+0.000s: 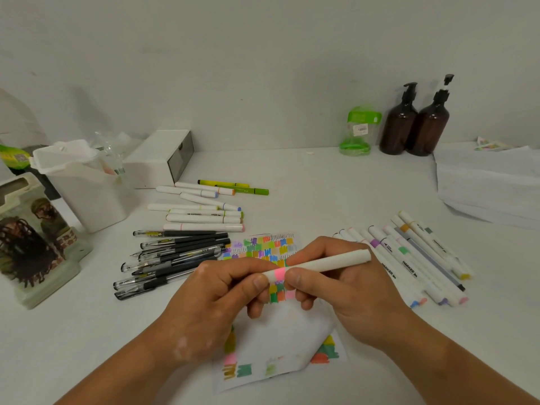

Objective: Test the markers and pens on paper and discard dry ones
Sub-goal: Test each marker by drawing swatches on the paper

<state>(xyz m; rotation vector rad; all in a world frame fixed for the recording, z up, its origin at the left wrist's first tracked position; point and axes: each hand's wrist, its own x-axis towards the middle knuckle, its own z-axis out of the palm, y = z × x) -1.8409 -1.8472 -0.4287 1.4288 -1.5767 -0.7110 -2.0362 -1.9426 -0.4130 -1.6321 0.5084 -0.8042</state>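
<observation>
Both hands hold one white marker (327,263) with a pink band over the test paper (280,343). My right hand (344,285) grips the barrel, and my left hand (216,293) pinches the cap end by the pink band. The paper is covered with coloured swatches. A row of white markers (204,219) and black gel pens (175,258) lies to the left. More white markers (415,258) lie fanned out to the right.
A white bin (84,182) and a white box (159,157) stand at the back left, with a printed carton (32,238) at the far left. Two brown pump bottles (415,124), a green container (358,131) and a paper stack (491,179) are at the back right.
</observation>
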